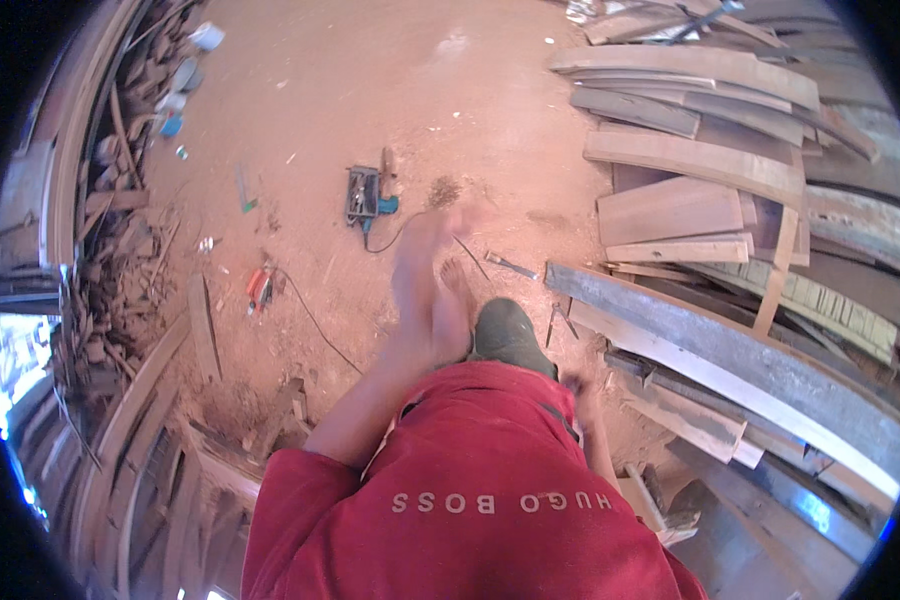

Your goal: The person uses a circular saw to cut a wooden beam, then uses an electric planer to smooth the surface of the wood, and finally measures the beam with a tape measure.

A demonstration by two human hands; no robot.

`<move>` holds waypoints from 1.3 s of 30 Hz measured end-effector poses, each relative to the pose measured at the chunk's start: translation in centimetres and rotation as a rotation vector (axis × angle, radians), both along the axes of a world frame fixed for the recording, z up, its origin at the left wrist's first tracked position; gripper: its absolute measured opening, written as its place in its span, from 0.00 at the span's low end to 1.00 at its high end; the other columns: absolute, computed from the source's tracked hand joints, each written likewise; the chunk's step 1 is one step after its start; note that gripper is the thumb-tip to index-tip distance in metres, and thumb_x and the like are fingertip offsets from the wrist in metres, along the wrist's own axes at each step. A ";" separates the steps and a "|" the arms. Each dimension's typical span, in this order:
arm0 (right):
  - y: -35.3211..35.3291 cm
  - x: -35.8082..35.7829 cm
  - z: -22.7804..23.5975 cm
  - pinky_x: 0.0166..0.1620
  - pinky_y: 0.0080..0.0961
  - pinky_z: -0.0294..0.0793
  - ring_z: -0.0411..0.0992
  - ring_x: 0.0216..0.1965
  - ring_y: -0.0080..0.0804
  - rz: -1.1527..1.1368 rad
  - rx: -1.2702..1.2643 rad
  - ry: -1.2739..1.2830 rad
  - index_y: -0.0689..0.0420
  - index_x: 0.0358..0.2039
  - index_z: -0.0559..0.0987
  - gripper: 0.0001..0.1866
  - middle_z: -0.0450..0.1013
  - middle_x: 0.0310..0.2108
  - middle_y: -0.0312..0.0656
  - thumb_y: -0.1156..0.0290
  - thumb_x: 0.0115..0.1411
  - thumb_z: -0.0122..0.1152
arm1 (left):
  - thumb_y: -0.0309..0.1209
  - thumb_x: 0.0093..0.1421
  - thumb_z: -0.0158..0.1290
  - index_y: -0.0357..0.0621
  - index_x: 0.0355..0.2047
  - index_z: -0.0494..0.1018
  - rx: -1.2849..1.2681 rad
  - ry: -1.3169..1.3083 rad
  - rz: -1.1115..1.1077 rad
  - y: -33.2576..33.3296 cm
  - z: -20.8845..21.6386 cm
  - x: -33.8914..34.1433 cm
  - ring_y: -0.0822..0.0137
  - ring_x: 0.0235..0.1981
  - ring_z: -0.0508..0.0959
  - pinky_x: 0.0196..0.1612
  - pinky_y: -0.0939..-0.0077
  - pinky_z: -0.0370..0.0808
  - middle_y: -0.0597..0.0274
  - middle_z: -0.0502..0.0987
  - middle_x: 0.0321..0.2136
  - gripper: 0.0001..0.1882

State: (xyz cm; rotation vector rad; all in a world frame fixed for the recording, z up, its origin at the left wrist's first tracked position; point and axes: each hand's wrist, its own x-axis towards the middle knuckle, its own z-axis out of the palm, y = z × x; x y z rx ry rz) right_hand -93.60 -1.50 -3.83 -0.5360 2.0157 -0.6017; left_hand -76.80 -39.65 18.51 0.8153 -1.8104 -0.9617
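Reaching with blurred left hand (460, 220) near and right of the power tool (363, 195) on the floor (330, 100); cannot tell if spread or pinching, nor for right hand (574, 384), lower right of the power tool. Seemingly not using it; cannot judge work done or remaining.

2 pale printed words (487, 503) run upside down across the red shirt (470, 440).

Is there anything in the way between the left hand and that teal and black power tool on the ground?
Just a thin dark cord, curving along the ground between the blurred left hand and the power tool. Nothing else visible stands in that gap.
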 end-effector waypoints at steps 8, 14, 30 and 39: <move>-26.6 -3.6 32.1 0.29 0.28 0.73 0.69 0.29 0.31 -0.266 -1.451 0.238 0.54 0.37 0.75 0.09 0.73 0.39 0.45 0.79 0.55 0.59 | 0.46 0.70 0.34 0.33 0.53 0.70 0.674 -1.246 -0.550 -0.8 -34.9 21.3 0.41 0.57 0.70 0.60 0.54 0.65 0.37 0.71 0.54 0.29; -34.8 -5.6 38.1 0.25 0.33 0.72 0.68 0.25 0.35 0.209 -2.034 0.175 0.34 0.69 0.56 0.30 0.67 0.58 0.03 0.60 0.67 0.49 | 0.47 0.64 0.50 0.32 0.46 0.75 1.013 -0.866 0.017 -1.8 -34.5 28.4 0.54 0.46 0.79 0.48 0.63 0.75 0.43 0.80 0.41 0.26; -55.9 -31.9 34.5 0.32 0.36 0.70 0.66 0.34 0.39 0.124 -1.791 0.166 0.20 0.68 0.54 0.26 0.80 0.45 0.24 0.42 0.70 0.32 | 0.47 0.69 0.44 0.40 0.50 0.72 1.159 -0.625 0.076 -27.8 -27.4 -8.1 0.68 0.37 0.79 0.33 0.75 0.72 0.57 0.79 0.39 0.23; -63.9 -38.6 28.3 0.24 0.27 0.70 0.72 0.23 0.34 0.010 -1.214 0.519 0.58 0.44 0.76 0.17 0.78 0.33 0.46 0.64 0.55 0.58 | 0.46 0.69 0.44 0.35 0.44 0.75 0.807 -0.836 -0.083 -33.0 -26.3 -11.8 0.60 0.39 0.79 0.44 0.68 0.73 0.50 0.81 0.37 0.24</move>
